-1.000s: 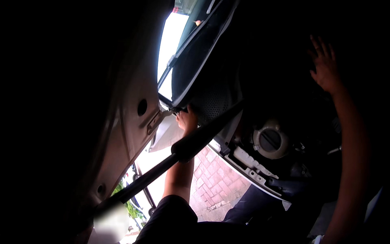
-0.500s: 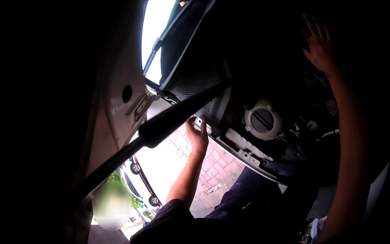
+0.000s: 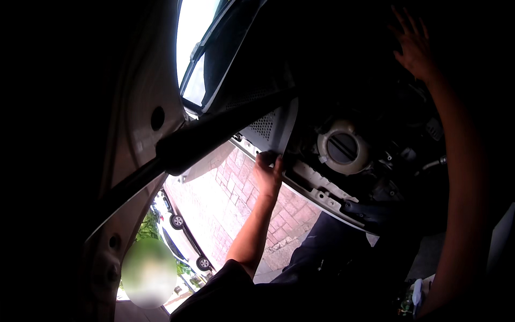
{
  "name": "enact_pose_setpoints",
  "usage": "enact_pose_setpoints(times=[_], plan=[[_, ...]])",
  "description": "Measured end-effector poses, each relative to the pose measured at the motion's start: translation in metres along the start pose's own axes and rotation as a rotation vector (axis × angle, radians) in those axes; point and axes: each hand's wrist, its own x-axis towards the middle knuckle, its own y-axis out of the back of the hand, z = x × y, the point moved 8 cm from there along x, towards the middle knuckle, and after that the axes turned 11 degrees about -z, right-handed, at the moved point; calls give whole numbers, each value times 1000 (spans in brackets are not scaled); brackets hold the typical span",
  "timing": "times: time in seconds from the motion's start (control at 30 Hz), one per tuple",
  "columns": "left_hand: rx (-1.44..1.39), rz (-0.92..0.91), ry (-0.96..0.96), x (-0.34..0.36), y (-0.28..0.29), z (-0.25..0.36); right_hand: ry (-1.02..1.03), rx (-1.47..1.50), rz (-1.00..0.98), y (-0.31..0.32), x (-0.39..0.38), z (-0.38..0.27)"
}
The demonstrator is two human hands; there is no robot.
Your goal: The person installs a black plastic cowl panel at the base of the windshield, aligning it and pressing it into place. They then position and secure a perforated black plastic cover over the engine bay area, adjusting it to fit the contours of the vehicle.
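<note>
At the near end of a dark plastic cowl panel (image 3: pixel 279 129) with a perforated grille, my left hand (image 3: pixel 268 174) has its fingers and thumb curled round the panel's corner. The fender edge (image 3: pixel 306 201) runs just beside that hand. Far to the right, my right hand (image 3: pixel 416 53) is stretched out over the dark engine bay, fingers apart. Whatever surface lies under it is lost in shadow. Between the two arms sits a round reservoir (image 3: pixel 342 147) with a pale rim and a dark cap.
A black strut (image 3: pixel 214 137) slants across the view in front of the panel. The raised hood's inner side (image 3: pixel 142 123) fills the left. Beyond it are the windshield and wiper (image 3: pixel 199 48), brick paving (image 3: pixel 236 182) and a parked white car (image 3: pixel 179 239).
My left hand has closed from a wide curve onto the cowl panel's end, and more of the grille shows in the light. The view has shifted slightly; my right hand stays spread.
</note>
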Motion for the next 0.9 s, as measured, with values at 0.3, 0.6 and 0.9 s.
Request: enact_pose_setpoints(times=[0.3,0.6,0.9], plan=[[265,9,-270,-28,31,-11,58,-82,208,-6,0,-2],[184,-206,-5,-20,38,5,53,-111,216,-37,18,25],[-20,106,144,31,11,-32,37,-37,166,-25,13,24]])
